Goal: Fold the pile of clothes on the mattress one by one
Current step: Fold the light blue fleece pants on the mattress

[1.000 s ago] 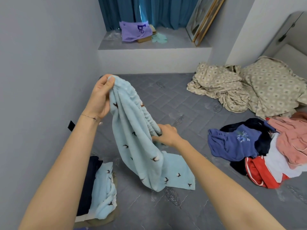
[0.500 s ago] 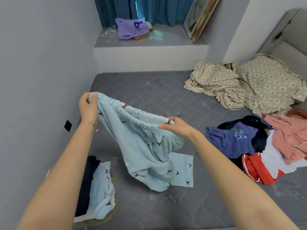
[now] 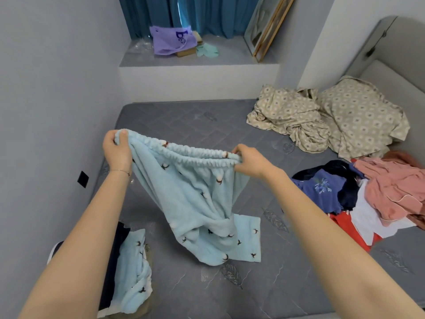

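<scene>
Light blue fleece trousers point(image 3: 197, 203) with a small dark bird print hang over the grey mattress point(image 3: 184, 120). My left hand point(image 3: 117, 149) grips one end of their elastic waistband and my right hand point(image 3: 249, 161) pinches the other end, so the band is stretched between them. The twisted legs droop and their cuffs rest on the mattress. A pile of unfolded clothes point(image 3: 368, 199), blue, black, red, white and pink, lies at the right. A stack of folded garments point(image 3: 128, 272) sits at the lower left.
A crumpled beige patterned sheet point(image 3: 292, 116) and matching pillow point(image 3: 363, 118) lie at the far right. A wall runs close along the left. A raised ledge point(image 3: 197, 72) behind the mattress carries a purple bag point(image 3: 172, 40) and leaning picture frames point(image 3: 264, 28).
My left hand came down and my right hand moved up and to the right along the waistband, pulling it out level between both hands.
</scene>
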